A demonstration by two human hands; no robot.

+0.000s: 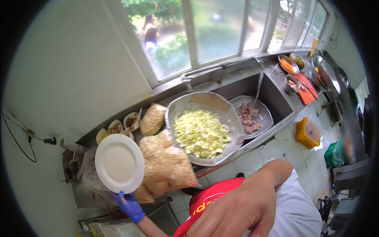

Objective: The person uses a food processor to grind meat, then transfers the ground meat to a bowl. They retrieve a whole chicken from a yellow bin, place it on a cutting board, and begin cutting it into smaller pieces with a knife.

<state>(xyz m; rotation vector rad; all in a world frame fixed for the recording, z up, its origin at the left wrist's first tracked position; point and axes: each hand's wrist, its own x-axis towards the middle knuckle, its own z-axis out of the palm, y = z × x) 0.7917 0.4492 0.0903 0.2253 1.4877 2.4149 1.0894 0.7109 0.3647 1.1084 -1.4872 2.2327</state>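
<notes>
My left hand, in a blue glove, grips the near rim of a round white plate and holds it tilted over the left end of the counter. The plate's face shows nothing on it. Bare and wet-looking, my right hand is raised close to the camera with the arm bent; its fingers run out of the lower edge, so their pose is hidden. Right of the plate lie clear bags of tan flakes or grains. Beyond them, a large metal colander holds chopped pale green vegetable, perhaps cabbage.
Water runs from a tap into a bowl of meat pieces in the sink. Small seasoning bowls stand behind the plate. At far right are a red cutting board and metal bowls; a yellow basket sits below.
</notes>
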